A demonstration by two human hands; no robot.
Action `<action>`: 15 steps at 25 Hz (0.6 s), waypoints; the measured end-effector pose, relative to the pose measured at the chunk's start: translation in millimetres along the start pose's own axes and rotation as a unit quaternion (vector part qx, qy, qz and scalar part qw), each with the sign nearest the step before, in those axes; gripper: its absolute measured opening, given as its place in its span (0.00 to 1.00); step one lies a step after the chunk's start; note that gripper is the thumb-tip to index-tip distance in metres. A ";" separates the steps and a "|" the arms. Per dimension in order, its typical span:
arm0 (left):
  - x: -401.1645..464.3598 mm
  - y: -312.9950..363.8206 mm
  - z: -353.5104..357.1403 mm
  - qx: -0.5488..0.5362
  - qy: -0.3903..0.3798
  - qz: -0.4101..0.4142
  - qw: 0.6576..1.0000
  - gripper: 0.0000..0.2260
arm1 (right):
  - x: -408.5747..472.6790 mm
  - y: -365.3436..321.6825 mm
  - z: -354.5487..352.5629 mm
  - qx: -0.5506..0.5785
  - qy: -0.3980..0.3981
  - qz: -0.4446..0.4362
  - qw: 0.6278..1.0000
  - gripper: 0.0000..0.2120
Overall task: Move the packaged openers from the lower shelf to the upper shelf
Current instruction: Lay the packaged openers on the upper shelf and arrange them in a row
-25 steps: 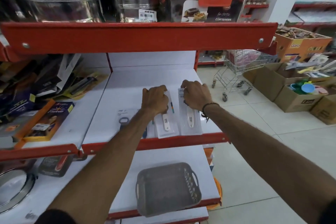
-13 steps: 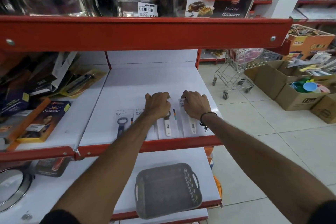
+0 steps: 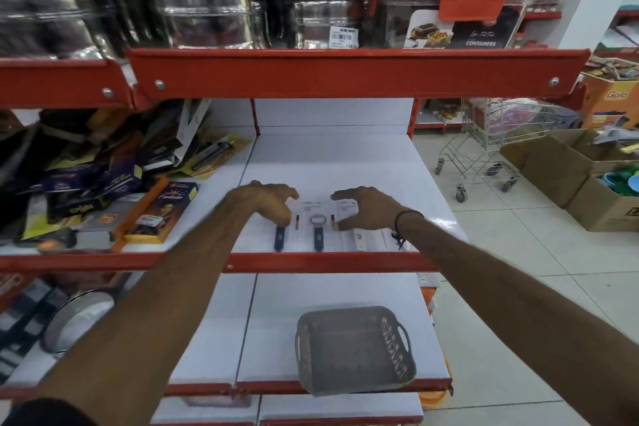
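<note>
A white upper shelf [image 3: 332, 162] with a red metal front lip is seen at the middle of the view, and every other place is given relative to it. Directly below it a second white shelf board is seen, on which a grey plastic basket [image 3: 352, 349] with slotted walls and loop handles is stood. To the left of the upper shelf, boxed and carded goods are piled loosely; to its right, beyond the tiled floor, a wire trolley [image 3: 484, 149] and brown cardboard cartons are seen. Above it, shiny wrapped steel containers are stacked.

The packaged openers [image 3: 318, 228] are laid flat in a row near the front lip of the upper shelf, side by side and touching or nearly so. Each is a bottle opener sealed on a white backing card under clear plastic. Two dark blue handles are shown, the middle one topped by a grey metal loop head, and a paler, white-handled one is made out further right; small orange and dark marks are printed on the cards. The exact count cannot be told, since the hands cover part of the row.

Both bare arms are stretched forward over the front lip. The left hand [image 3: 269, 201] is curled palm down, fingertips resting on the leftmost pack. The right hand [image 3: 366, 207], with a dark cord at its wrist, is held spread in an open claw just above the right-hand packs; nothing is pinched by either hand
</note>
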State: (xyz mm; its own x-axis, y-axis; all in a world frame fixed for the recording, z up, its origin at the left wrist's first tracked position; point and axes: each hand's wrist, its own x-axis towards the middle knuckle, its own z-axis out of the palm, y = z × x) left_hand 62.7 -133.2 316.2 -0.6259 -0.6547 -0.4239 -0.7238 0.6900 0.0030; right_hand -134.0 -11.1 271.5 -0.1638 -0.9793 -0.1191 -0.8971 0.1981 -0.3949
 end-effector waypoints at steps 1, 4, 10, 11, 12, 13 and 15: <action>-4.3 -7.2 4.2 0.029 -0.030 -0.005 0.999 0.37 | 2.1 -11.0 2.4 -0.006 -0.026 -0.010 1.000 0.38; -7.0 -15.2 19.5 0.034 -0.049 -0.002 0.998 0.38 | 9.2 -25.1 12.2 -0.069 -0.083 -0.025 0.994 0.40; -4.7 -23.2 28.5 -0.011 -0.001 0.025 1.000 0.36 | 21.3 -21.4 25.3 -0.056 -0.071 -0.031 0.995 0.37; -3.4 -24.5 29.9 -0.017 0.001 0.024 1.000 0.36 | 22.3 -22.3 25.3 -0.054 -0.069 -0.031 0.996 0.36; -3.8 -25.4 30.8 -0.023 0.002 0.023 0.999 0.37 | 23.4 -22.9 24.6 -0.052 -0.069 -0.030 0.996 0.36; -4.7 -25.9 31.3 -0.027 0.002 0.022 0.999 0.38 | 23.8 -24.5 24.1 -0.060 -0.071 -0.031 0.995 0.36; -5.2 -25.2 30.4 -0.030 -0.005 0.022 0.999 0.38 | 24.7 -26.1 24.2 -0.079 -0.075 -0.029 0.994 0.37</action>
State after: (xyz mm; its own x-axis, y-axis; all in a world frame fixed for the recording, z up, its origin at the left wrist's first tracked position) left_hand 93.0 -137.8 290.8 -0.6542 -0.6217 -0.4307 -0.7124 0.6978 0.0749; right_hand -104.7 -39.5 256.9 -0.0581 -0.9693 -0.2388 -0.9583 0.1212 -0.2589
